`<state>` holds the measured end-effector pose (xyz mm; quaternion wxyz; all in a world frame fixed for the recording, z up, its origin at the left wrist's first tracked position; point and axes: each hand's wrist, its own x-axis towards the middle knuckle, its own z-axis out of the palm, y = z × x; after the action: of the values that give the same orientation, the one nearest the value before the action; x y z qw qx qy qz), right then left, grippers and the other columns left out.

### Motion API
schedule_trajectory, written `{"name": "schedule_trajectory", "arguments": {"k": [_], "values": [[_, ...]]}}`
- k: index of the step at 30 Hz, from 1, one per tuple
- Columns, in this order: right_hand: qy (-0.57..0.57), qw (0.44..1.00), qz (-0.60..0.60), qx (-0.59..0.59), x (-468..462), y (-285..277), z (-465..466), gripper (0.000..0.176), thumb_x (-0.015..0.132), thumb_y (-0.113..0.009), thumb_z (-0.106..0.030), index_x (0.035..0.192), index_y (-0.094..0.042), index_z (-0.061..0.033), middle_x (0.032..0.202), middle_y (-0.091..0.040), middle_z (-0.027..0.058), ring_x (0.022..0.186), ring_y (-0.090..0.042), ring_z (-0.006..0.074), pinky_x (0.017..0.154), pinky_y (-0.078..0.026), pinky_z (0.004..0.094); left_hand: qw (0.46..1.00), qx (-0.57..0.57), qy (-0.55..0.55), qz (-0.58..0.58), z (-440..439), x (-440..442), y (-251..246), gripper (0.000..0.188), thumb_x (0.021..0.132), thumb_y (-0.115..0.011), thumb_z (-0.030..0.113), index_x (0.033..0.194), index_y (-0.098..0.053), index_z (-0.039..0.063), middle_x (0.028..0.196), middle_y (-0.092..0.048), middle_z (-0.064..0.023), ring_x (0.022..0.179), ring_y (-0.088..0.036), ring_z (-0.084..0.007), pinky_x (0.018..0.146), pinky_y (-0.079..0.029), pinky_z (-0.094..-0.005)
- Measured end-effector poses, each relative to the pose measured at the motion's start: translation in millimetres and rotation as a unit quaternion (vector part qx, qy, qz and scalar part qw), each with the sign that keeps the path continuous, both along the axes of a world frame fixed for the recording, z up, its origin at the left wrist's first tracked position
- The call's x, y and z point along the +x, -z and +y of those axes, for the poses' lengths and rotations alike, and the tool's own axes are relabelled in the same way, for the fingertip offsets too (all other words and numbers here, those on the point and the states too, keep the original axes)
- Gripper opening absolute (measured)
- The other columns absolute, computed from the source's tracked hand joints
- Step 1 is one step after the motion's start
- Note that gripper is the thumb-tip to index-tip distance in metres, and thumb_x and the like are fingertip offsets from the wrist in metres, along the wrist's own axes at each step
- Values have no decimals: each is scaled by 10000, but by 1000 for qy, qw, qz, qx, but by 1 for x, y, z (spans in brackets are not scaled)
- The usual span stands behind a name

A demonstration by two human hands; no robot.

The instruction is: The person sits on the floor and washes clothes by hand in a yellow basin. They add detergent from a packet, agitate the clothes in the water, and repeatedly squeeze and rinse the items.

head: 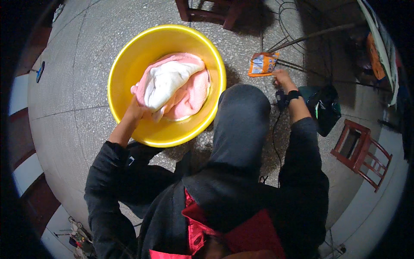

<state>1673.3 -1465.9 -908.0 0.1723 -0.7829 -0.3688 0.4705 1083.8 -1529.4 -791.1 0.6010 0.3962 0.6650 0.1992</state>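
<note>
A yellow plastic basin (124,77) stands on the floor ahead of me, to the left. Inside it lies a bunched pink and white cloth (194,94), its white part folded over the pink. My left hand (138,109) reaches over the basin's near left rim and grips the cloth's left edge; some fingers are hidden by it. Off to the right of the basin, my right hand (282,78) pinches the lower right corner of an orange plastic packet (263,64) that bears writing. A dark band circles the right wrist.
Beyond the basin are the legs of a wooden stool or table (207,13). Dark cables (292,64) run near the packet. At right are a dark green bag (326,110) and a small reddish wooden chair (360,149). My raised knee (244,113) sits between the basin and my right arm.
</note>
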Motion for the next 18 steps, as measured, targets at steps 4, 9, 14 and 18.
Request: {"name": "schedule_trajectory", "arguments": {"k": [4,9,14,18], "values": [[28,987,-153,35,21,75,-8,482,689,-700,-162,1069,-497,56,857,-588,160,673,-589,233,526,-461,361,998,-52,-35,10,3,-7,9,657,584,-590,-26,1208,-388,13,824,-570,-70,612,-558,-167,457,-427,-249],[113,989,-89,21,44,132,16,865,610,-773,-180,1293,-289,41,1319,-325,231,1231,-329,327,945,-392,411,984,-86,-68,140,1,-18,20,485,660,-592,48,1114,-435,-19,812,-566,-83,630,-565,-167,495,-447,-269],[44,999,10,5,64,146,28,662,651,-740,-211,1201,-434,-7,1238,-429,168,1120,-443,264,862,-435,377,986,-82,-97,104,-1,-19,21,477,708,-556,72,1150,-418,-40,918,-577,-138,698,-579,-202,585,-472,-288],[130,964,224,54,59,135,21,383,770,-633,-94,1131,-506,-71,982,-577,49,816,-571,141,635,-473,251,989,-86,-89,82,2,-23,14,590,768,-597,147,1257,-315,-21,1058,-547,-157,827,-589,-242,649,-500,-332]]}}
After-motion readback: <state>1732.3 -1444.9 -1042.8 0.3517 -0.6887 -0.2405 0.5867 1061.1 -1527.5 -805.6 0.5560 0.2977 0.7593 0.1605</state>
